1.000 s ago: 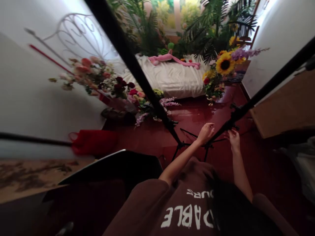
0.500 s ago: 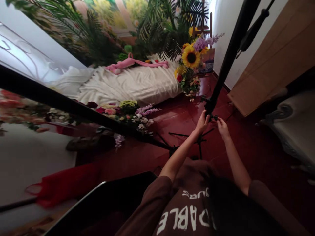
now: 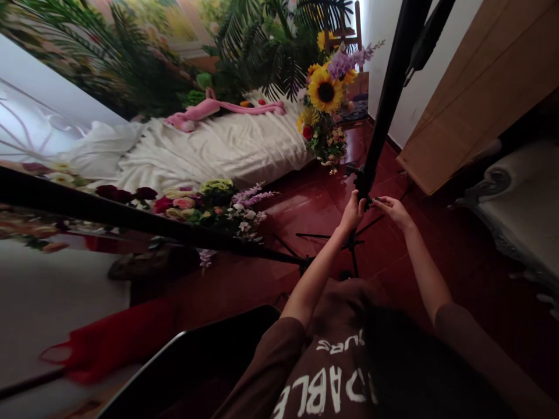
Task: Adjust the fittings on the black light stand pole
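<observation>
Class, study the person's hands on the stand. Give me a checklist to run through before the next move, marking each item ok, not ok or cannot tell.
1. Left hand grips the black tubular stand pole: ok.
2. Right hand has its fingertips at the small black knob beside the pole: ok.
3. Knob tightened: cannot tell.
4. All the thin black stand legs firmly on the glossy dark-red floor: cannot tell; they are partly hidden.
5. Large yellow sunflower with dark centre apart from the pole: ok.
6. Second black slanting pole untouched by either hand: ok.
</observation>
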The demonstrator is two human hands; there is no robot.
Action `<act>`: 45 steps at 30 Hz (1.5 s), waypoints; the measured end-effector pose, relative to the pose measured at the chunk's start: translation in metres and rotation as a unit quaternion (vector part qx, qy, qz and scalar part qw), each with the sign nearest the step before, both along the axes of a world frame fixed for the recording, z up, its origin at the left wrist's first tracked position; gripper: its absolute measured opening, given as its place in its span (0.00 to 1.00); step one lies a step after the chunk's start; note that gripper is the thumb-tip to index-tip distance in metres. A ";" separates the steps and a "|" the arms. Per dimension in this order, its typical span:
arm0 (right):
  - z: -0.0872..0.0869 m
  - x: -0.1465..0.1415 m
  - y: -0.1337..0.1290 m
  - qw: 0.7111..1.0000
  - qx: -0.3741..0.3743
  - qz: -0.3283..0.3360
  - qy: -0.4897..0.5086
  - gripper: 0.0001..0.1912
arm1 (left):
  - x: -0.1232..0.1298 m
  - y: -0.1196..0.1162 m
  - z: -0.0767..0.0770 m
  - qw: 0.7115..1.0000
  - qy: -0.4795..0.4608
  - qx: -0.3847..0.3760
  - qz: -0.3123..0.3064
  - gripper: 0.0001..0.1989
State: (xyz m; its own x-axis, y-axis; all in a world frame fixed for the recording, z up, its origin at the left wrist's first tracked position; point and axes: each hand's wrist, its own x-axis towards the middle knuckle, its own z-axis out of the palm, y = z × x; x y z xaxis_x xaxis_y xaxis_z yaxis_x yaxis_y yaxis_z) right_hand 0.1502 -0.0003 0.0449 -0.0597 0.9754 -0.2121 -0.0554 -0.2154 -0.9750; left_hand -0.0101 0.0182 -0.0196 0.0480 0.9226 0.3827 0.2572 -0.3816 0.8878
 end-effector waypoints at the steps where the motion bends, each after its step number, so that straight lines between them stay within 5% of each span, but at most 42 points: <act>1: 0.001 0.001 0.001 1.000 0.001 0.005 0.002 0.28 | 0.000 0.000 0.000 1.000 0.001 0.002 0.002 0.20; 8: 0.006 0.001 0.002 0.996 0.086 0.005 -0.030 0.25 | 0.000 0.000 0.000 1.000 0.011 0.006 0.011 0.19; 17: -0.012 -0.007 0.002 0.968 0.226 -0.047 -0.100 0.14 | 0.002 -0.001 0.001 1.000 0.012 -0.006 0.013 0.19; 21: 0.000 -0.013 -0.009 0.946 0.273 -0.039 -0.171 0.09 | 0.002 -0.001 0.000 1.000 0.009 -0.009 0.011 0.19; 27: 0.013 -0.038 -0.019 0.931 0.287 -0.033 -0.223 0.26 | 0.001 -0.002 -0.001 1.000 -0.004 0.006 -0.002 0.19; 33: 0.012 -0.059 -0.002 0.885 0.320 -0.110 -0.321 0.19 | 0.003 -0.001 -0.002 1.000 -0.017 -0.004 -0.007 0.22; 37: 0.031 -0.062 0.005 0.873 0.350 -0.119 -0.318 0.19 | 0.001 -0.002 -0.001 1.000 0.014 -0.021 0.007 0.25; 45: 0.108 -0.057 0.026 0.839 0.450 -0.112 -0.284 0.22 | -0.001 -0.006 0.006 0.999 0.021 -0.025 -0.013 0.23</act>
